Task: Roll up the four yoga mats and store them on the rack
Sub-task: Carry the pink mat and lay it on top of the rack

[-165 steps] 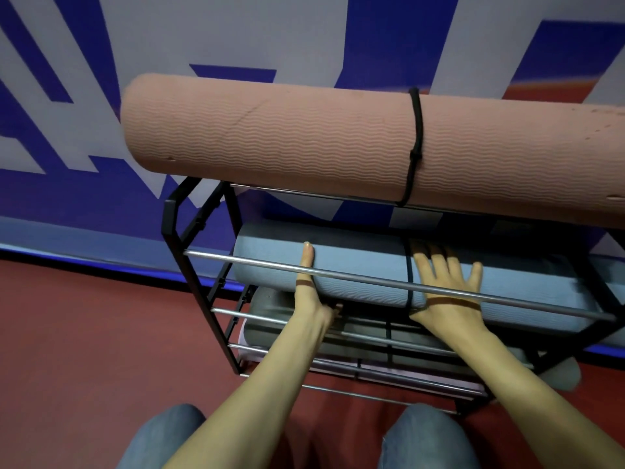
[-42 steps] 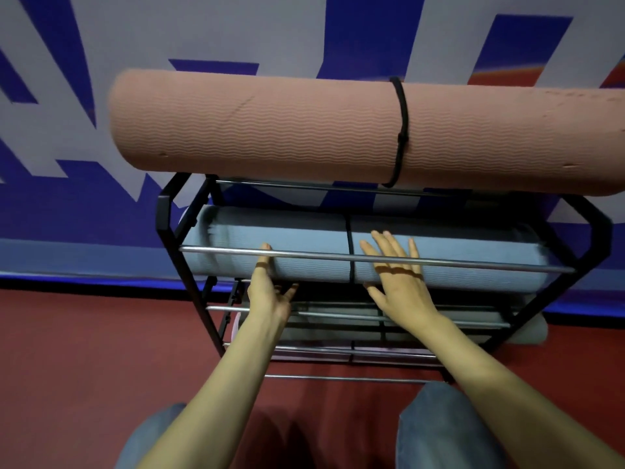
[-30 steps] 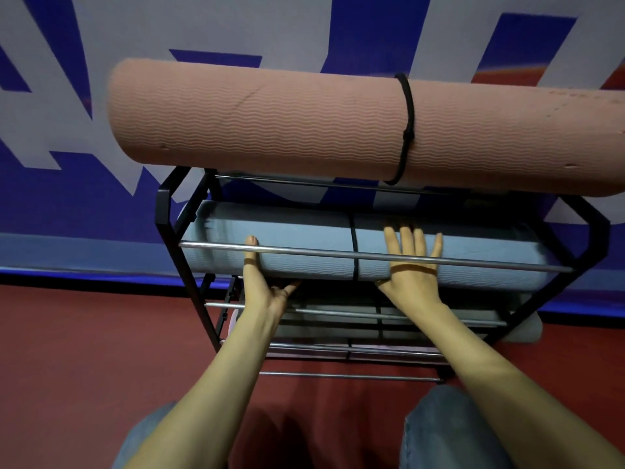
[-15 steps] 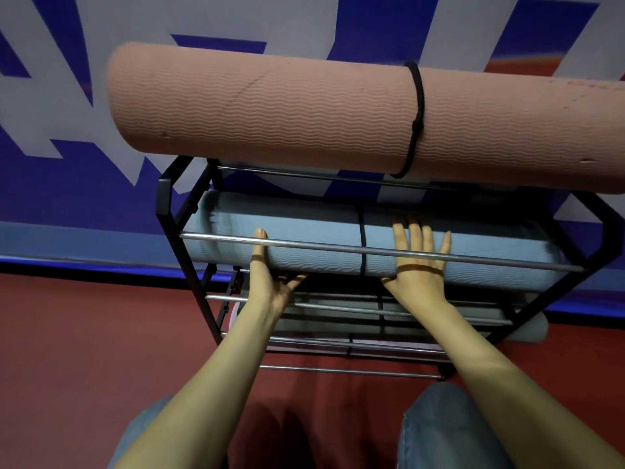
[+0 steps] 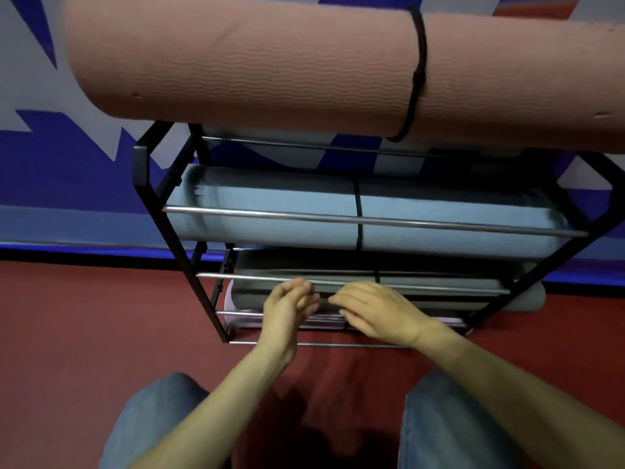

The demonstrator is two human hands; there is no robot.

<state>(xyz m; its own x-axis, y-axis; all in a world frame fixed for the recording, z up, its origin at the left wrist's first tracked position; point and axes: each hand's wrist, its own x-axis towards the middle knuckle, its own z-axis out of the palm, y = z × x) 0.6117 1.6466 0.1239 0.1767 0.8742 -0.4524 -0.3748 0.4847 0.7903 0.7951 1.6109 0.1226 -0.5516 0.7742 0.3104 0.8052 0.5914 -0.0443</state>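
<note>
Nearest are the person's knees in jeans, with both forearms reaching out over the red floor. The left hand and right hand hover close together, fingertips nearly meeting, in front of the rack's lower shelves. Both hands have loose, relaxed fingers and hold nothing; they are a little blurred, so I cannot tell whether they touch the rail.

Behind them the grey mat lies rolled on its shelf, its right end poking out past the frame. A lilac mat shows below it. One shelf up is the blue mat, strapped and lying behind its rail. The salmon mat, bound by a black strap, rests on top, overhanging both sides.

All four mats look rolled and stored, so this seems the final tidying. The likely next move is a flat push on the grey mat to centre it, hands slipped between the rails.

Half a second ago both hands were pressed flat on the blue mat; now they are off it and lower. Over the past seconds that mat went from jutting right to sitting centred.
</note>
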